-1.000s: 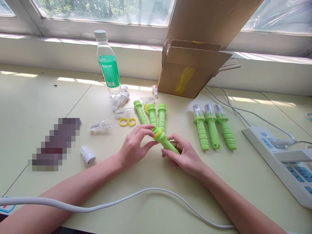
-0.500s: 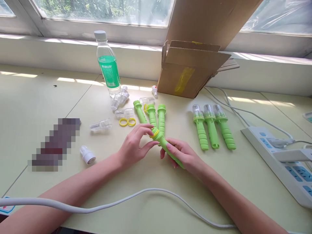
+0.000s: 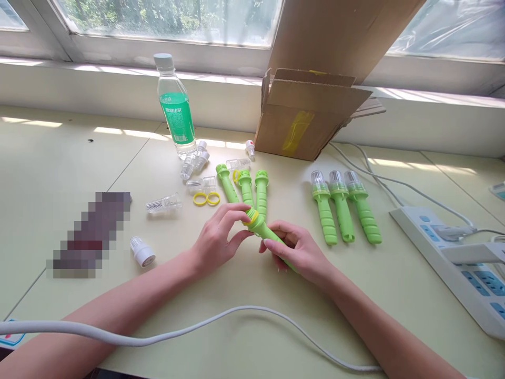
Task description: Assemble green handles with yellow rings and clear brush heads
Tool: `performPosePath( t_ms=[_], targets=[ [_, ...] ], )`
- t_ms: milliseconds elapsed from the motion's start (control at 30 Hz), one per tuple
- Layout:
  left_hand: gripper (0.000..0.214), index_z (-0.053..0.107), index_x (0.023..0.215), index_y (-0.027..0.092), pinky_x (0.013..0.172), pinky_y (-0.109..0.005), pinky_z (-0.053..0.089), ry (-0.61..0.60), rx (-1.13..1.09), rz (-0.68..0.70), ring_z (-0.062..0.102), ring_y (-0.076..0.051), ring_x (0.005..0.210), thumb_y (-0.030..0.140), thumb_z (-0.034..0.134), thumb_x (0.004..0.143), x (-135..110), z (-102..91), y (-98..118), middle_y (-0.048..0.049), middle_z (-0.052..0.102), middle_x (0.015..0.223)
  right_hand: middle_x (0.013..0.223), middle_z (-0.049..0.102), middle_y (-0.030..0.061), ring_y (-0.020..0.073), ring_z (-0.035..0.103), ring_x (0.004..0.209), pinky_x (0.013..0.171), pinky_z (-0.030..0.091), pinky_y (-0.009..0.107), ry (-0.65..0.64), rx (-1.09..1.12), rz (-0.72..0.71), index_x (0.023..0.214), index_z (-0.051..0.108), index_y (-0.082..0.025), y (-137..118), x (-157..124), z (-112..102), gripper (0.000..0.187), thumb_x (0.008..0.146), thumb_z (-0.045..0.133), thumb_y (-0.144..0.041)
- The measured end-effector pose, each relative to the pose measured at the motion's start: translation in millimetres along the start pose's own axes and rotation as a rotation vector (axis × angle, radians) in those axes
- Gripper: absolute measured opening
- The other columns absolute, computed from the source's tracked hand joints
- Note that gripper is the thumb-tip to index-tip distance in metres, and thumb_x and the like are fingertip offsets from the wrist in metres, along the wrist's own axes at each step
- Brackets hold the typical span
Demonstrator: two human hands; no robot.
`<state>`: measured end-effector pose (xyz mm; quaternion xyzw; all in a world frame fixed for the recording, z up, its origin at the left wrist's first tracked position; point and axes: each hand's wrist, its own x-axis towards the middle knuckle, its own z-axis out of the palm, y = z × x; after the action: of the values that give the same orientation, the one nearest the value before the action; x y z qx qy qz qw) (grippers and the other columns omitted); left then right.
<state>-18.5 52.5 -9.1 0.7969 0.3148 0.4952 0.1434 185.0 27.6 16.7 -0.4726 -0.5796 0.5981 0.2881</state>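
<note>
My right hand (image 3: 305, 250) is wrapped round a green ribbed flashlight handle (image 3: 271, 237), which tilts up to the left. Around the threaded neck of this handle sits a yellow ring (image 3: 253, 218). The thumb and fingers of my left hand (image 3: 216, 234) pinch the ring and the neck. Just behind lie three more green handles (image 3: 261, 192) with bare threaded ends. Two loose yellow rings (image 3: 200, 198) rest side by side left of them, and another ring (image 3: 235, 175) lies among the handles. Clear plastic covers (image 3: 163, 203) are scattered to the left.
Three green flashlights with clear tops (image 3: 340, 208) lie at the right, beside a white power strip (image 3: 445, 258). A water bottle (image 3: 175, 116) and a cardboard box (image 3: 307, 116) stand at the back. A white lamp piece (image 3: 142, 252) lies left; a white cable (image 3: 252, 307) crosses the front.
The fingers of my right hand have shifted slightly on the green handle, with the thumb now lower along it. My left hand keeps its pinch at the yellow ring.
</note>
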Motion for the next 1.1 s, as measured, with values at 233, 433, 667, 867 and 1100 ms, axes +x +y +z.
performPosePath(
  t_ms=[233,433,667,867,1100],
  targets=[
    [0.026,0.050,0.100,0.018,0.086,-0.036,0.053,-0.008,-0.012,-0.038,0.061,-0.019,0.103,0.015,0.066,0.080,1.3,-0.6,-0.2,-0.0115,0.061,0.110,0.075,0.062,0.0022,0.0096,0.052,0.053,0.051,0.041,0.023,-0.032,-0.063,-0.019,0.090,0.063,-0.018,0.3,-1.0,1.2,0.032,0.093,0.047,-0.045],
    [0.021,0.050,0.095,0.018,0.086,-0.036,0.052,-0.031,-0.028,-0.071,0.061,-0.019,0.104,0.017,0.065,0.081,1.5,-0.7,-0.7,-0.0116,0.061,0.111,0.086,0.065,0.0035,0.0075,0.048,0.048,0.044,0.041,0.022,-0.038,-0.055,-0.016,0.096,0.060,-0.018,0.1,0.8,1.1,0.032,0.093,0.045,-0.047],
    [0.023,0.051,0.096,0.019,0.085,-0.038,0.053,-0.012,-0.026,-0.053,0.061,-0.020,0.104,0.019,0.067,0.080,1.7,-0.3,0.3,-0.0108,0.061,0.110,0.074,0.063,0.0000,0.0072,0.047,0.043,0.039,0.041,0.020,0.021,-0.048,0.042,0.103,0.056,-0.021,-0.5,-0.2,2.4,0.029,0.085,0.060,-0.043],
    [0.023,0.050,0.101,0.020,0.086,-0.039,0.053,-0.034,-0.029,-0.066,0.060,-0.020,0.105,0.017,0.064,0.082,0.4,0.6,-0.4,-0.0113,0.060,0.112,0.075,0.059,-0.0013,0.0072,0.048,0.041,0.037,0.040,0.021,0.044,-0.012,0.029,0.095,0.057,-0.020,-0.6,0.6,2.4,0.024,0.081,0.065,-0.039],
    [0.022,0.049,0.096,0.019,0.085,-0.038,0.052,-0.036,-0.023,-0.062,0.061,-0.021,0.104,0.018,0.065,0.081,0.9,-1.1,1.7,-0.0120,0.061,0.110,0.062,0.056,0.0003,0.0115,0.051,0.053,0.048,0.040,0.024,-0.034,-0.104,-0.004,0.081,0.062,-0.017,-1.7,-1.3,1.2,0.033,0.090,0.051,-0.047]
  ],
)
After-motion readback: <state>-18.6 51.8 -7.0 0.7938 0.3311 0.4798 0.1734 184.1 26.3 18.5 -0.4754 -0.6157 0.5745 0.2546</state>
